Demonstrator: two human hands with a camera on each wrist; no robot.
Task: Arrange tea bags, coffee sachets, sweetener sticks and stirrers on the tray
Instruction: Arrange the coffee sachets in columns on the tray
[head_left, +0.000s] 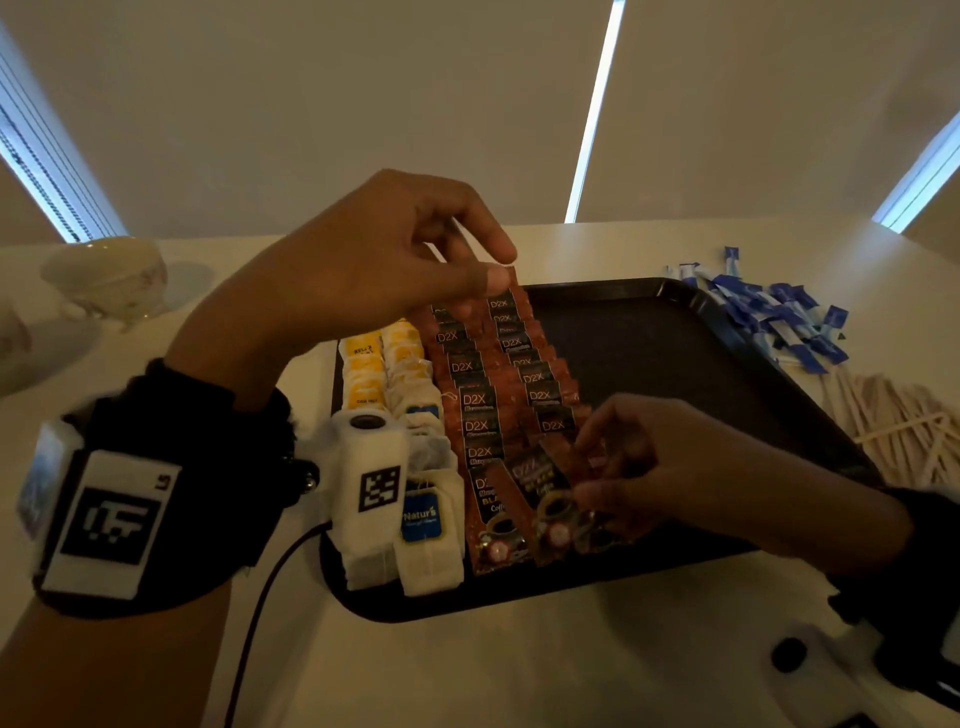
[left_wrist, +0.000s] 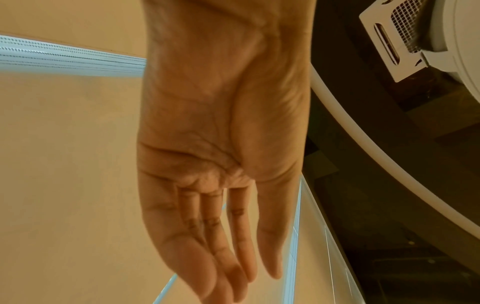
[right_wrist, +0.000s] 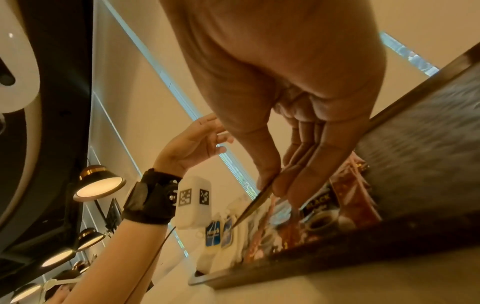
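Note:
A black tray (head_left: 675, 374) lies in front of me. White tea bags (head_left: 423, 519) and yellow ones (head_left: 363, 374) fill its left side. Beside them run two columns of overlapping brown coffee sachets (head_left: 478, 400). My right hand (head_left: 584, 473) pinches one coffee sachet (head_left: 545, 499) at the near end of the right column; in the right wrist view that sachet (right_wrist: 252, 207) shows edge-on between thumb and fingers (right_wrist: 272, 185). My left hand (head_left: 498, 266) hovers over the far end of the columns, its fingers (left_wrist: 233, 277) relaxed and holding nothing.
Blue-and-white sweetener sticks (head_left: 769, 317) lie heaped on the table past the tray's far right corner. Wooden stirrers (head_left: 904, 421) lie in a pile to the tray's right. A teacup (head_left: 109, 275) stands at the far left. The tray's right half is bare.

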